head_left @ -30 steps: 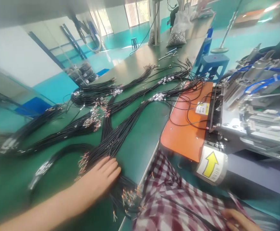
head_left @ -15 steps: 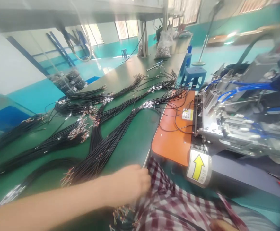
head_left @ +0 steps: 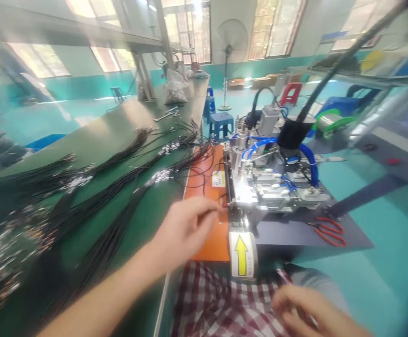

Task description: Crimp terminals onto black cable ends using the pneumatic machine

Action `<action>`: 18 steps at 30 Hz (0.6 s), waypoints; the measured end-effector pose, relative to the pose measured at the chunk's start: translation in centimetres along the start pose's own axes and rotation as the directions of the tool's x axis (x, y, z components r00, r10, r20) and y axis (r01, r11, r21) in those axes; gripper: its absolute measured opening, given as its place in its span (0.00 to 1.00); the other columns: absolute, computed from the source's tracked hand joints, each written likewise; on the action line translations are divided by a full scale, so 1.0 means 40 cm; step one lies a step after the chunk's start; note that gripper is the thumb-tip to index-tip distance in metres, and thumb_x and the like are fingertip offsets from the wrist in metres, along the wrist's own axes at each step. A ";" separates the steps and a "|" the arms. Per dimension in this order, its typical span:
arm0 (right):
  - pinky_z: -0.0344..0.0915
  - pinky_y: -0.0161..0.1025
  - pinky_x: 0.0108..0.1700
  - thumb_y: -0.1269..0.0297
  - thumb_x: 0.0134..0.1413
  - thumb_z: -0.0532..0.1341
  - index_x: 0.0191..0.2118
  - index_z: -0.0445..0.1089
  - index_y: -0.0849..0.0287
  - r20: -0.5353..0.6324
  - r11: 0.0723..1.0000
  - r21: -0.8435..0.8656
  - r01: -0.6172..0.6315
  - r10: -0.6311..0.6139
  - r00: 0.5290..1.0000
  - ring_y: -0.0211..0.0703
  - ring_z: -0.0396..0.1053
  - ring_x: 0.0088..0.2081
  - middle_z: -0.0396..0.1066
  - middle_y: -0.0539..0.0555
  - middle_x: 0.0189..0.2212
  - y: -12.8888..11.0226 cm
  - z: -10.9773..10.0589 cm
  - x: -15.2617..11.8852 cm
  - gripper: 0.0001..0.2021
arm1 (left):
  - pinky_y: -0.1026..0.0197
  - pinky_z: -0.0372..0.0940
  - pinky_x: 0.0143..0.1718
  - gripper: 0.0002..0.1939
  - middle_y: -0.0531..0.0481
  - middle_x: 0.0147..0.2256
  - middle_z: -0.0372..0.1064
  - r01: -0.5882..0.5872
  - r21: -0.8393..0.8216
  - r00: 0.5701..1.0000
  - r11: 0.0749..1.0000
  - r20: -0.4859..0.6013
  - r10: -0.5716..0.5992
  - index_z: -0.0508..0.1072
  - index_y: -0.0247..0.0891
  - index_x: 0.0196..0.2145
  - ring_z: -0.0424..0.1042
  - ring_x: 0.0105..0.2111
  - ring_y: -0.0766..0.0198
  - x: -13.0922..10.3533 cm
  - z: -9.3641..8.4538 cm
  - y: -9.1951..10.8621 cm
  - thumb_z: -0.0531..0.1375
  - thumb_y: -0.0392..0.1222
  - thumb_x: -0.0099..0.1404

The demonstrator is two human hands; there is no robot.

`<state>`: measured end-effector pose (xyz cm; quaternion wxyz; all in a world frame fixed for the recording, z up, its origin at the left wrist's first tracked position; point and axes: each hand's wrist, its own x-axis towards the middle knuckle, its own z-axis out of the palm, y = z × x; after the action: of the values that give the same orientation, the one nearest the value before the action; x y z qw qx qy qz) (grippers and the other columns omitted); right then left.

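My left hand [head_left: 186, 229] reaches over the orange board [head_left: 204, 243], thumb and forefinger pinched together at the front edge of a metal machine [head_left: 260, 187]. A tiny reddish tip shows by those fingertips; what they pinch is too small to make out. Low at the right, my right hand [head_left: 305, 309] is blurred above the checked cloth [head_left: 218, 304] on my lap, its fingers curled together. Whatever lies inside them is hidden. Bundles of black cables [head_left: 116, 224] with bright metal ends lie on the green table [head_left: 148, 224], left of my left hand.
A roll with a yellow arrow label [head_left: 242, 255] sits at the machine's front. Red-handled pliers [head_left: 330, 231] lie on the grey plate [head_left: 288, 234]. Farther off are a clear bag of small parts [head_left: 176, 89], a blue stool [head_left: 221, 124] and a standing fan [head_left: 227, 51].
The view has swung to the right. My left hand has moved from the table's edge by my lap forward to the machine. More of my right hand has come into view.
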<state>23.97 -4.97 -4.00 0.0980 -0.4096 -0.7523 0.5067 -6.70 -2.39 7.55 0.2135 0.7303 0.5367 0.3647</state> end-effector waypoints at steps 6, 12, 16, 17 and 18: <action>0.66 0.32 0.32 0.61 0.61 0.56 0.42 0.70 0.59 -0.393 0.992 0.121 0.034 0.016 0.919 0.38 0.68 0.28 0.70 0.48 0.26 -0.166 -0.070 0.138 0.09 | 0.62 0.61 0.33 0.11 0.48 0.32 0.72 0.088 -0.027 0.936 0.996 0.345 -0.073 0.73 0.40 0.37 0.69 0.32 0.61 -0.001 0.162 -0.038 0.51 0.40 0.69; 0.61 0.30 0.27 0.65 0.59 0.58 0.33 0.71 0.59 -0.414 0.978 0.201 0.047 0.041 0.909 0.36 0.64 0.26 0.67 0.47 0.24 -0.196 -0.040 0.181 0.06 | 0.63 0.56 0.27 0.14 0.51 0.27 0.65 0.129 -0.027 0.906 0.991 0.409 -0.107 0.71 0.40 0.35 0.62 0.27 0.63 0.007 0.171 -0.033 0.47 0.41 0.70; 0.61 0.31 0.27 0.67 0.58 0.56 0.29 0.68 0.58 -0.491 0.985 0.138 0.103 -0.022 0.871 0.36 0.65 0.25 0.68 0.47 0.23 -0.194 -0.029 0.187 0.08 | 0.62 0.58 0.30 0.13 0.49 0.29 0.66 0.150 -0.048 0.914 0.988 0.387 -0.120 0.70 0.38 0.34 0.63 0.29 0.62 0.014 0.194 -0.020 0.49 0.44 0.69; 0.62 0.31 0.27 0.67 0.57 0.56 0.28 0.68 0.57 -0.508 0.990 0.094 0.108 -0.045 0.860 0.37 0.65 0.24 0.68 0.47 0.22 -0.187 -0.026 0.190 0.08 | 0.62 0.59 0.30 0.12 0.49 0.30 0.67 0.178 -0.075 0.909 0.981 0.393 -0.135 0.70 0.38 0.35 0.64 0.30 0.62 0.013 0.203 -0.022 0.50 0.44 0.68; 0.62 0.31 0.25 0.65 0.57 0.56 0.27 0.68 0.57 -0.540 0.993 0.051 0.103 -0.059 0.840 0.37 0.65 0.23 0.68 0.48 0.21 -0.178 -0.024 0.195 0.09 | 0.63 0.59 0.29 0.10 0.49 0.29 0.67 0.208 -0.109 0.907 0.972 0.394 -0.150 0.70 0.39 0.35 0.64 0.29 0.62 0.013 0.211 -0.028 0.52 0.46 0.66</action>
<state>15.80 0.21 0.37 0.3420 -0.4986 -0.6910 0.3961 -0.88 -0.84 1.49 0.4004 0.7170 0.5210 0.2328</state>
